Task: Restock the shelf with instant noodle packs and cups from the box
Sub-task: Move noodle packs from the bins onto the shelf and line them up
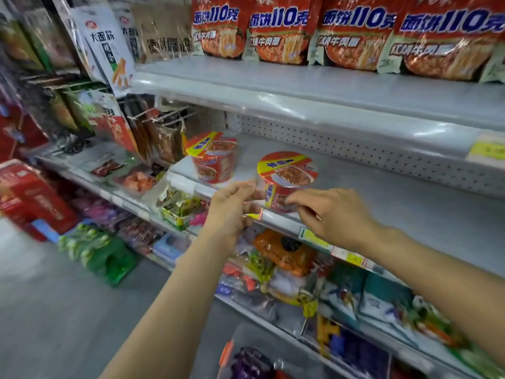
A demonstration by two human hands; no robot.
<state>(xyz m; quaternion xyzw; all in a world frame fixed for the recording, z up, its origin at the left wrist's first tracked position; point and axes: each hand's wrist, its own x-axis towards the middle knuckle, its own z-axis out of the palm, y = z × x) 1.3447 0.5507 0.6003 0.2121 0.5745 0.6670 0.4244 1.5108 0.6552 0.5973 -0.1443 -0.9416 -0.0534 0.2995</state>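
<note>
I see my left hand [232, 206] and right hand [332, 214] gripping a red noodle cup [287, 181] from either side at the middle shelf [410, 214] front edge. A second noodle cup [214, 160] stands at ten o'clock.

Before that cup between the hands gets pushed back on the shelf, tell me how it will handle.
The noodle cup is wider at its lid than at its base, so a high push may tip it. Its film wrap looks glossy, perhaps slippery for the left hand and right hand. Probably light; the shelf looks smooth, so it should slide.
</note>
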